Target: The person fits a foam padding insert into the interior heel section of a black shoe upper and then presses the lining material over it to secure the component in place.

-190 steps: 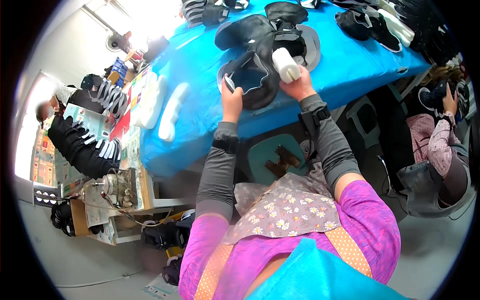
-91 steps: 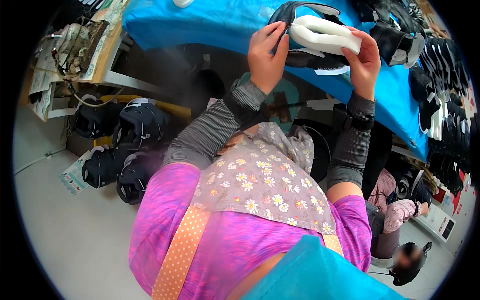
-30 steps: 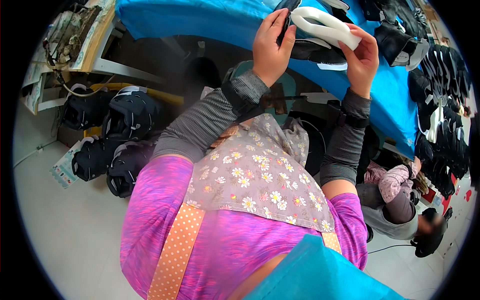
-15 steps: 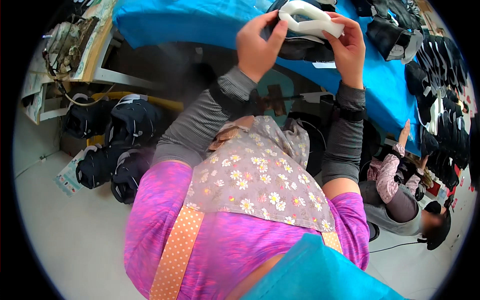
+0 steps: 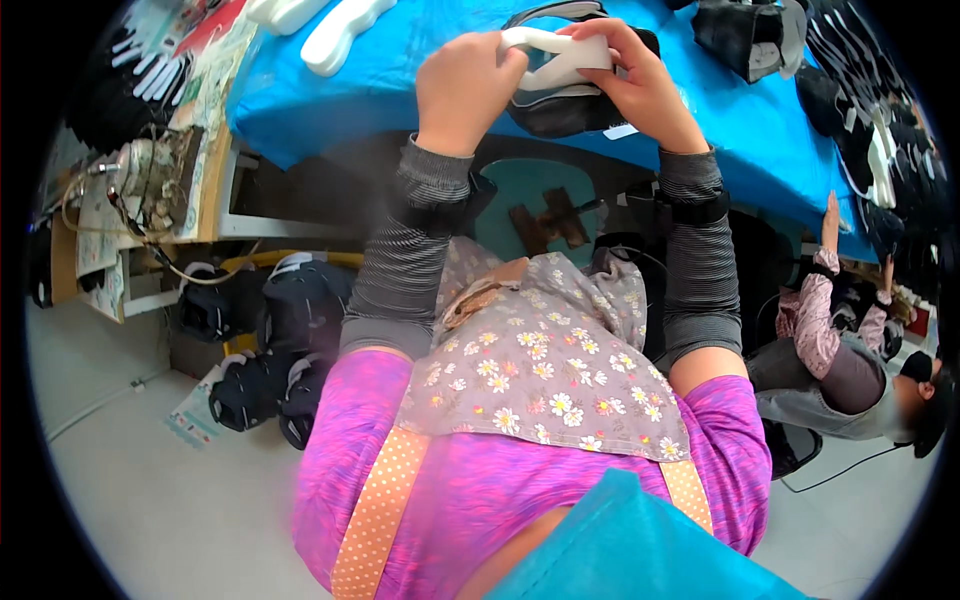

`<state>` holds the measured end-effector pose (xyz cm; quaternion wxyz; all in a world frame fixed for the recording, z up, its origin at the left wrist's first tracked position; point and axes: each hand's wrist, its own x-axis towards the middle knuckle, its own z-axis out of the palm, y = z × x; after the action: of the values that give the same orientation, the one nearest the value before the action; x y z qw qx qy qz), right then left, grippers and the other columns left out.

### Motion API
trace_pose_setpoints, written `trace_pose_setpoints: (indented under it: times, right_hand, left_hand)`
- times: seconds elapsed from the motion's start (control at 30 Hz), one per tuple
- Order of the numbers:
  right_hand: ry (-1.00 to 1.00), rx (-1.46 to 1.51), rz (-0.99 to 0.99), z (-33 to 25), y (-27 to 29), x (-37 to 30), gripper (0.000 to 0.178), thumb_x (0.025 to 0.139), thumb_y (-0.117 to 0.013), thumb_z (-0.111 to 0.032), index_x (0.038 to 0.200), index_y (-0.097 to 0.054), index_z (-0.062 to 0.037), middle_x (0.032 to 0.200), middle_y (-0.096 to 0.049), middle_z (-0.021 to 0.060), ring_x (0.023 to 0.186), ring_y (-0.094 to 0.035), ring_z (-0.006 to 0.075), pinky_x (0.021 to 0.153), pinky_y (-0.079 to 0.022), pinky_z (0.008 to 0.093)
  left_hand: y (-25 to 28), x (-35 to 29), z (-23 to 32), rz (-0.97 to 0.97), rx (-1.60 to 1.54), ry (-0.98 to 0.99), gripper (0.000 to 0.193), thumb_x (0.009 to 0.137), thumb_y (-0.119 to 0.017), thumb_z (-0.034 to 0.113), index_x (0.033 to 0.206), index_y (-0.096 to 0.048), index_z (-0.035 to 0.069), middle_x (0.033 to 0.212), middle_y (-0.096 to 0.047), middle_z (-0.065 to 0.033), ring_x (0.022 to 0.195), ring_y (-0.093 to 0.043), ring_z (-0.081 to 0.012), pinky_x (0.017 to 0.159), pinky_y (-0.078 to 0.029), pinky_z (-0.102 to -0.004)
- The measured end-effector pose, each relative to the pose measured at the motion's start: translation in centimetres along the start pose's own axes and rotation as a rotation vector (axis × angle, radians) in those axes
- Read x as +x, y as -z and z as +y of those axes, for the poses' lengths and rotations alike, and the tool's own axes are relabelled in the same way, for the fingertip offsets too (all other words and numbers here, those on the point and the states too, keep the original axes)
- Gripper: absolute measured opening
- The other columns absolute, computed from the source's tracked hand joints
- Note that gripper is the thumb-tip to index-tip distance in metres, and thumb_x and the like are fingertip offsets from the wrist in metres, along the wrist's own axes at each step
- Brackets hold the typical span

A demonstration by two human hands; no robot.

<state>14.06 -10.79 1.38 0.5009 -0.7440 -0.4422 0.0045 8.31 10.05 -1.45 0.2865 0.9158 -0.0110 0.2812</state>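
Over the blue-covered table, both hands hold a white plastic form (image 5: 562,62) with a long opening through its middle. My left hand (image 5: 458,92) is closed round its left end, thumb and bent index finger pressed to it. My right hand (image 5: 645,85) grips the wider right end between thumb and fingers. Just beneath and behind the form lies a black shoe-like piece (image 5: 560,115) with pale edging. Part of that piece is hidden by the form and my fingers. A small white tag (image 5: 620,131) sticks out at its near side.
White shoe-shaped forms (image 5: 342,38) lie on the blue cover (image 5: 300,110) at left. More black pieces (image 5: 745,38) are at right, where a co-worker (image 5: 835,350) sits with a hand at the table edge. Left stands a machine (image 5: 145,185), with black padded items (image 5: 300,300) below.
The view has shifted, bringing the white forms at left into sight. My left hand's fingers have curled in round the white form's end. My right hand keeps its grip.
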Motion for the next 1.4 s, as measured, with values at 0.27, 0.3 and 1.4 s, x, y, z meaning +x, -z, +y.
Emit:
trace_pose_setpoints:
  times: [0.27,0.3,1.4]
  right_hand:
    - [0.005,-0.133,0.107,1.5,0.3,-0.4,0.037,0.091,-0.061,-0.003,0.125,-0.050,-0.0138,0.116,-0.063,0.0094,0.103,-0.064,0.0265,0.091,-0.050,0.0338]
    - [0.029,-0.204,0.120,1.4,0.0,-0.3,0.036,0.090,-0.063,-0.008,0.123,-0.051,-0.0155,0.108,-0.067,0.0148,0.096,-0.068,0.0336,0.089,-0.052,0.0363]
    - [-0.111,-0.143,0.472,1.1,-1.7,-1.1,0.037,0.086,-0.067,-0.019,0.115,-0.055,-0.0002,0.101,-0.067,0.0246,0.091,-0.066,0.0404,0.081,-0.051,0.0424]
  left_hand:
    - [1.9,0.9,1.4,-0.125,0.019,0.146,0.050,0.082,-0.066,0.040,0.113,-0.065,0.001,0.094,-0.067,-0.0187,0.089,-0.063,-0.0369,0.076,-0.052,-0.0445]
    - [1.7,0.7,1.5,-0.018,0.159,0.116,0.061,0.079,-0.072,0.040,0.122,-0.060,-0.002,0.103,-0.067,-0.0206,0.098,-0.063,-0.0367,0.079,-0.052,-0.0451]
    - [-1.2,5.3,1.4,-0.158,-0.353,-0.209,0.029,0.086,-0.068,0.018,0.114,-0.071,0.007,0.098,-0.071,-0.0183,0.087,-0.070,-0.0307,0.077,-0.054,-0.0381]
